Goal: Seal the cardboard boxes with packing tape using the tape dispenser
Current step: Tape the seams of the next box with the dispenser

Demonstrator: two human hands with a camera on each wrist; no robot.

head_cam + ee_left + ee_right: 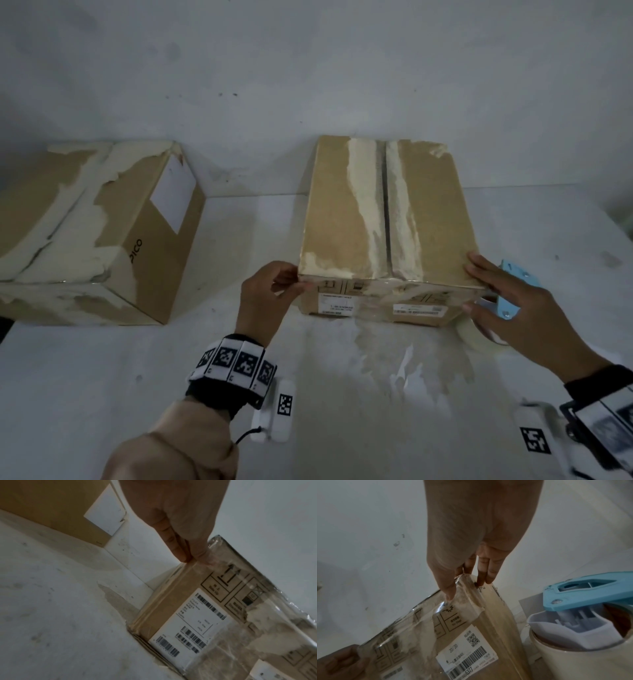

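Cardboard box (pixel 387 219), left hand (pixel 265 298) pinching corner, right hand (pixel 513 308) flat on edge

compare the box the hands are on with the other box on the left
The right box sits square to the person, both hands on its near corners; the left box is angled and untouched. The right box's torn strips flank its centre seam; the left box's peeling covers much of its top. Both are brown cardboard with white labels.

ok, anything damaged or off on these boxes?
Yes. Both boxes have torn top paper: the left box in pale ragged patches, the right box alongside its open centre seam. Clear tape on its front is wrinkled.
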